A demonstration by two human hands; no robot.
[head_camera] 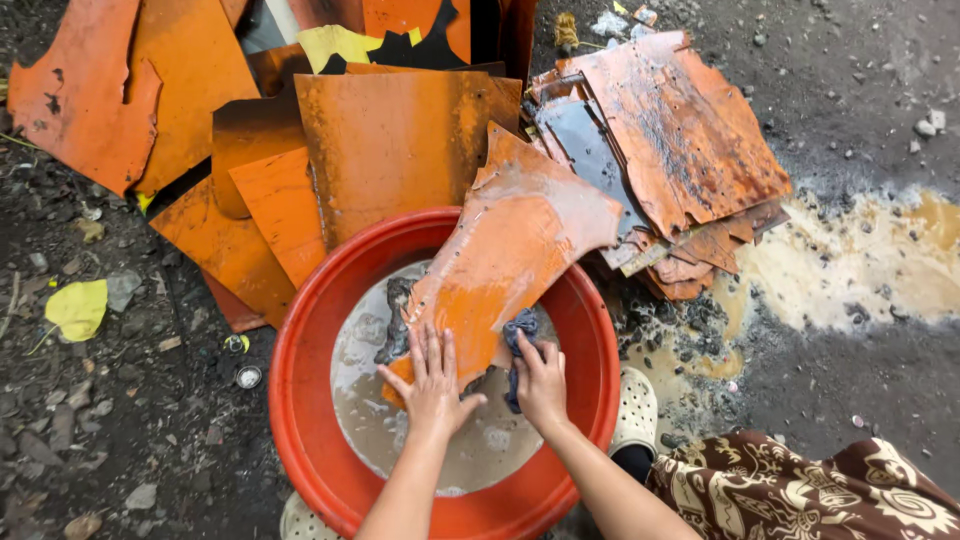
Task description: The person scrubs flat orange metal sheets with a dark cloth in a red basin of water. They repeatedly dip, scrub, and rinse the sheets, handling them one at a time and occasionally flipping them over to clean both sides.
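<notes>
A round red basin point(310, 420) of murky grey-brown water sits on the ground in front of me. An irregular orange plastic sheet point(510, 250) leans over its far rim, its lower end dipping into the water. My left hand point(430, 385) lies flat with fingers spread on the sheet's lower end. My right hand point(541, 382) grips a dark blue-grey rag point(520, 335) pressed against the sheet's lower right edge.
Orange sheets point(400, 140) lie heaped behind the basin; a dirtier, wet stack point(680, 130) lies at the right. Muddy foamy runoff point(850, 260) spreads over the dark gravel. A white perforated clog point(636, 410) and brown patterned cloth point(800, 490) are at lower right. A yellow leaf point(78, 308) lies left.
</notes>
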